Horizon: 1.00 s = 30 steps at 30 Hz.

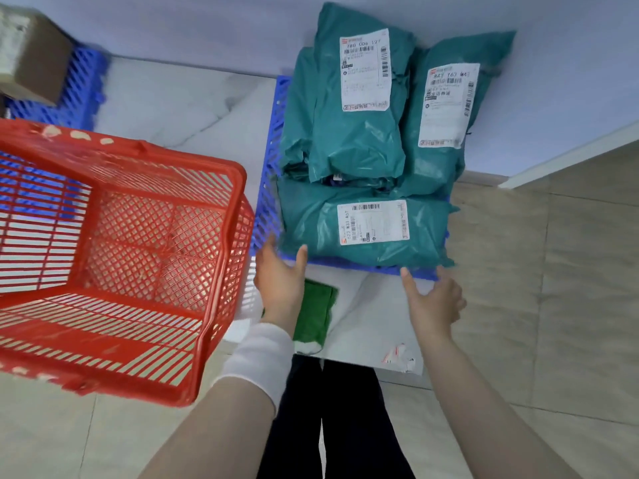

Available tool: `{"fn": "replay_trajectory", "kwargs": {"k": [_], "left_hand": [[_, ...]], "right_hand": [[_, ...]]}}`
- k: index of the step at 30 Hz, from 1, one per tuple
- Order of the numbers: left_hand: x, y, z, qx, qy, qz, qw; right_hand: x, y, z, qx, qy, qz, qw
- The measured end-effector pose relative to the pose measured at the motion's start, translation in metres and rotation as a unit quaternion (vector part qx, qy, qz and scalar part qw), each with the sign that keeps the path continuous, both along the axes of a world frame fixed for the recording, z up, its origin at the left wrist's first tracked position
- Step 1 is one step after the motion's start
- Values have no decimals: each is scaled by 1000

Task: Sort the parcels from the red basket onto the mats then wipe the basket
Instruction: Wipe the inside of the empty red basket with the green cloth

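Three teal parcels show their labels on the blue mat against the wall: two lean at the back and one lies flat across the front, its near edge close to the mat's near edge. More teal wrapping seems tucked under the back pair, though I cannot count it. Both hands hover just short of the front parcel, palms turned toward each other. The left hand has its grip released, fingertips at or just touching the parcel's near left corner; the right hand is also spread and holds nothing, near the mat's front right edge.

The red basket sits on the floor to the left, just beside the mat, and looks empty through its mesh. A second blue mat farther left carries a brown box. So the sorting looks finished or nearly so, and wiping seems the step to come.

A green cloth lies on the floor directly under the left wrist, between the basket and the person's legs. The next move probably calls for picking it up, then turning left to the basket.

Room is narrow there: the basket's rim nearly meets the mat's edge. The tiled floor to the right is open.
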State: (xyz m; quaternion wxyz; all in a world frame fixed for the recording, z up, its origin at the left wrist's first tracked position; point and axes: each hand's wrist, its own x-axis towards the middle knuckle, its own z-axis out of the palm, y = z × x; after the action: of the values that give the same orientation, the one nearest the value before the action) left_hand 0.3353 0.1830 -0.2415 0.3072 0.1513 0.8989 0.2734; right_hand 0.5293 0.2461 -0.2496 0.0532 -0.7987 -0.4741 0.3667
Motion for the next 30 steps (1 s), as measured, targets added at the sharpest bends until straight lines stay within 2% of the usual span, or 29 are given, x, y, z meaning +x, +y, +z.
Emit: {"fn": "replay_trajectory", "kwargs": {"k": [4,8,14,20,24,30], "left_hand": [[15,-58,-1,-64,-21,-8,998],[23,-106,-20,-103,-49,-22,993],[12,-122,-45,-126,-42,-58,989],[-3,-106,-91,-132,1,-57,990],[-8,-106,-124,-122,16,-36,992],[-11,-109,-133,-29,-44,7,999]], "right_hand": [[-7,-69,9,-38,49,-9,998],[-13,-125,-12,-89,113,-18,989],[-30,-150,-42,-137,145,8,980],[-57,-138,-93,-102,116,56,986],[-79,-141,-125,-36,58,47,997],[-99,-140,-142,-19,39,-6,999]]}}
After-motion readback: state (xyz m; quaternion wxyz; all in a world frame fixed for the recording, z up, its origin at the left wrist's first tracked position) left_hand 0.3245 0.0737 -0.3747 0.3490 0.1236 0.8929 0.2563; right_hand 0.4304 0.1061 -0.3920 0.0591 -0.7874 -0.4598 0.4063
